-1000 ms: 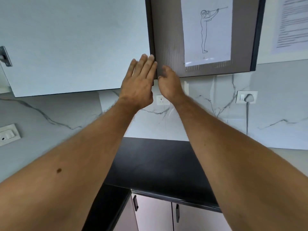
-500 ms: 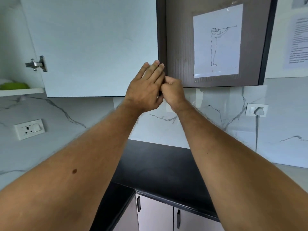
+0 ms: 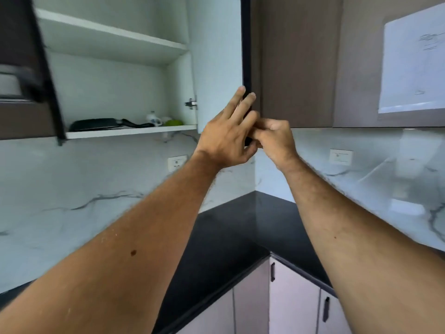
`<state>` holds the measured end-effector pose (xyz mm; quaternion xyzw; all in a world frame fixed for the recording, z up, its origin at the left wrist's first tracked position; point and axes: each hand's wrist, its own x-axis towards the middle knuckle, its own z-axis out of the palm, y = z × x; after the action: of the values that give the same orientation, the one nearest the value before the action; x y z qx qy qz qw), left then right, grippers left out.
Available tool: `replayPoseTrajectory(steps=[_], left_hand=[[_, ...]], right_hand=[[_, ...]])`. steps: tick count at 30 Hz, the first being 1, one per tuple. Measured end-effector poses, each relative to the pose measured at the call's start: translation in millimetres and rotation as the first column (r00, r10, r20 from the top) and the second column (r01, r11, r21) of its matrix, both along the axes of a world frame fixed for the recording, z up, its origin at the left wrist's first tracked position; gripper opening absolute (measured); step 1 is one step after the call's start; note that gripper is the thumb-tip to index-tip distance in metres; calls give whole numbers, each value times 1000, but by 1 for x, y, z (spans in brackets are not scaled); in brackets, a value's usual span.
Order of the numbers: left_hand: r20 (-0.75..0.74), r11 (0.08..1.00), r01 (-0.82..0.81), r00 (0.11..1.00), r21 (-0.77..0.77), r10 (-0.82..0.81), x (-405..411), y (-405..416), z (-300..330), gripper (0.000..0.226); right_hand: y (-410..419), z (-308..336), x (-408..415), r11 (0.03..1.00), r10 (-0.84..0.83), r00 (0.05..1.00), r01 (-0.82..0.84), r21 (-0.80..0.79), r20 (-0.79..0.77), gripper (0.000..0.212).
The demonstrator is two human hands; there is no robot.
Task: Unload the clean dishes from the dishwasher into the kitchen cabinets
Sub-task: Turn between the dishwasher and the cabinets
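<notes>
Soft even daylight, motion-blurred edges, wide-angle bending.

Open cabinet door [image 3: 218,56] stands edge-on between hands and pan [image 3: 96,124] shelf.

No legible text anywhere in frame. White paper sheet [image 3: 413,66] taped on brown cabinet door [image 3: 298,61], upper right of frame: few faint printed lines near top, too blurred to read. Wall socket plates [image 3: 177,162], mid frame: no readable markings. No brands, numbers or signs made out.
</notes>
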<state>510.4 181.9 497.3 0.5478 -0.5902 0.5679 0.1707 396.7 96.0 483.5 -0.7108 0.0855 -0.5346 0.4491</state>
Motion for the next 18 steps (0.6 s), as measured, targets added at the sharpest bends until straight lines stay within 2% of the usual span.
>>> replayPoseTrajectory(steps=[5,7,10,18], left_hand=[[-22,992,-114,993,-47,114,44,75,0,46],[5,976,-193,981,-97,194,65,101,1,38],[27,945,-299,952,-131,305,100,135,4,29],[-49,802,-597,802,-37,595,176,169,2,65]], right_hand=[[62,3,59,985,-24,998,12,-174,-64,14],[80,3,88,972,-49,995,28,-235,-85,12],[109,8,131,954,-40,993,5,-298,-114,20],[133,30,237,910,-147,972,60,-410,-183,45]])
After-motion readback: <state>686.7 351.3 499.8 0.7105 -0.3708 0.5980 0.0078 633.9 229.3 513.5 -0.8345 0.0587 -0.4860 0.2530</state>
